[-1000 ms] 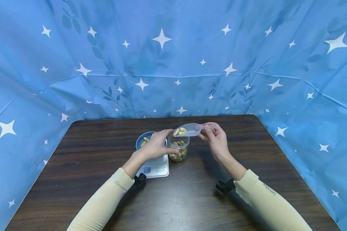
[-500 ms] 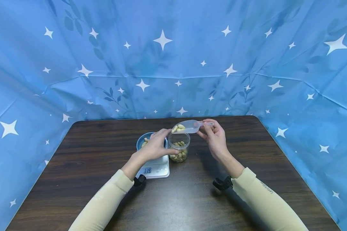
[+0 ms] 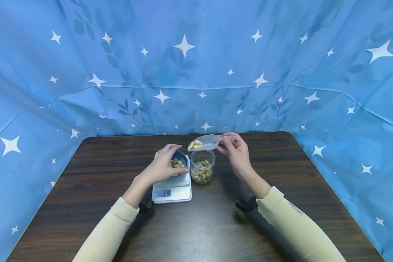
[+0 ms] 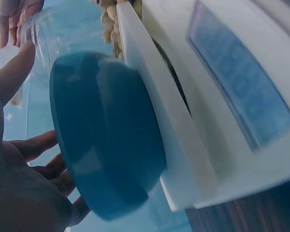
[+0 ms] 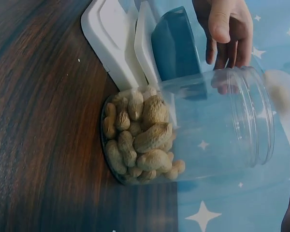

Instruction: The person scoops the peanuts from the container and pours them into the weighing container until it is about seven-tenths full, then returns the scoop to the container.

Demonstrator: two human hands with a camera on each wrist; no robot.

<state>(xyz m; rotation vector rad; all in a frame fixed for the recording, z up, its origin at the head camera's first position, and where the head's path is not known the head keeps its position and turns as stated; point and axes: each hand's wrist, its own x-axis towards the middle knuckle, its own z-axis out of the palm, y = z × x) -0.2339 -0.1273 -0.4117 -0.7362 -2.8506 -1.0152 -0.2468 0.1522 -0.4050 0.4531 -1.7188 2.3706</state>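
My right hand (image 3: 239, 154) pinches the handle of a translucent plastic scoop (image 3: 210, 141). Several peanuts (image 3: 195, 145) lie toward the scoop's lip, which is just above and left of a clear jar's mouth. That jar (image 5: 203, 125) stands upright, its lower part filled with unshelled peanuts (image 5: 150, 137). Left of it a blue bowl (image 4: 106, 135), with peanuts inside, sits on a white kitchen scale (image 3: 180, 193). My left hand (image 3: 162, 163) hovers round the bowl's rim, thumb and fingers spread and relaxed; whether a fingertip touches the rim I cannot tell.
The scale's display (image 3: 163, 193) reads 319, possibly with a point too small to make out. Jar and scale stand close together on a dark wooden table (image 3: 216, 225). Behind it hangs a blue curtain (image 3: 196, 65) with white stars.
My left hand has moved left, away from the jar and over the bowl, uncovering more of it. The scoop with its peanuts has risen slightly and shifted left toward the bowl.
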